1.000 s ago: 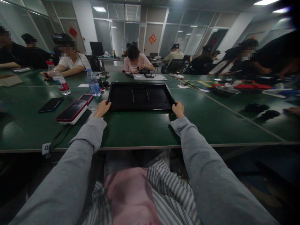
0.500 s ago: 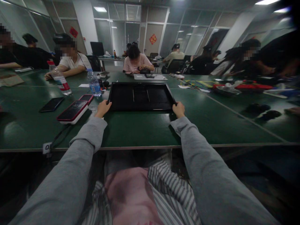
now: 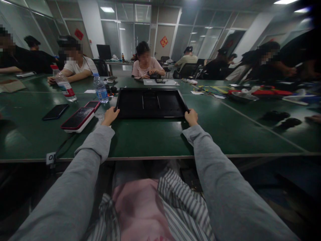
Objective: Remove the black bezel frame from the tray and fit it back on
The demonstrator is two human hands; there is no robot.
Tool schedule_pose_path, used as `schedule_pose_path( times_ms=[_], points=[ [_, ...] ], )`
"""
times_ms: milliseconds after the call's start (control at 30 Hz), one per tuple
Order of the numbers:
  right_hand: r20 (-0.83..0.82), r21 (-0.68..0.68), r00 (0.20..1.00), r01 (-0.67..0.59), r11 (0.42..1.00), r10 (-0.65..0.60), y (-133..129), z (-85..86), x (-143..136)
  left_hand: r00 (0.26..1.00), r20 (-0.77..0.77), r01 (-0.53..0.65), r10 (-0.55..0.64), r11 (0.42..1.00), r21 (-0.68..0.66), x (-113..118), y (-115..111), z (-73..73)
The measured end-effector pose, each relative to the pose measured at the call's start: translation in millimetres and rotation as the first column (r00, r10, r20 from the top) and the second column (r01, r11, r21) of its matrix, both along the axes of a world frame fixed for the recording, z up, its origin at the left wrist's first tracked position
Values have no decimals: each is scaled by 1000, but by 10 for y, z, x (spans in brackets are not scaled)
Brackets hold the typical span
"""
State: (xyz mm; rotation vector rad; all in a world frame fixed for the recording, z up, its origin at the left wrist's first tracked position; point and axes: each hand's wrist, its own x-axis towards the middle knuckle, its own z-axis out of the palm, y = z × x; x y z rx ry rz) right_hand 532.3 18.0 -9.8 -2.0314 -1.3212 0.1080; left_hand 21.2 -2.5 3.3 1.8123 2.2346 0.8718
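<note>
A flat black rectangular panel [image 3: 151,103] with ribs on its upper face lies on the green table [image 3: 150,139] straight ahead of me. My left hand [image 3: 110,116] grips its near left corner. My right hand [image 3: 191,117] grips its near right corner. Both arms are stretched out in grey sleeves. The panel rests flat on the table.
Left of the panel lie a red-edged phone on a white block [image 3: 77,119], a second red phone [image 3: 92,105] and a black phone [image 3: 55,111]. Two water bottles [image 3: 100,88] stand behind them. Cables and tools [image 3: 240,92] clutter the right side. Several people sit around the far tables.
My hands and the panel have stayed where they were. The person in pink across the table has raised their head.
</note>
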Motion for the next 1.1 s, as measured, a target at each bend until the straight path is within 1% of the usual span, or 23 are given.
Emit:
schedule_pose_path(
  times_ms=[567, 867, 1100],
  points=[
    [27, -22, 1000, -9, 1000, 10, -9, 2, -5, 1000, -22, 11, -11, 1000, 13, -5, 10, -17],
    [19, -14, 1000, -9, 1000, 9, -29, 19, -23, 999, -44, 0, -1, 1000, -8, 19, -30, 19],
    [17, -11, 1000, -14, 1000, 14, -51, 37, -30, 999, -32, 3, -4, 1000, -11, 13, -18, 19]
  ],
)
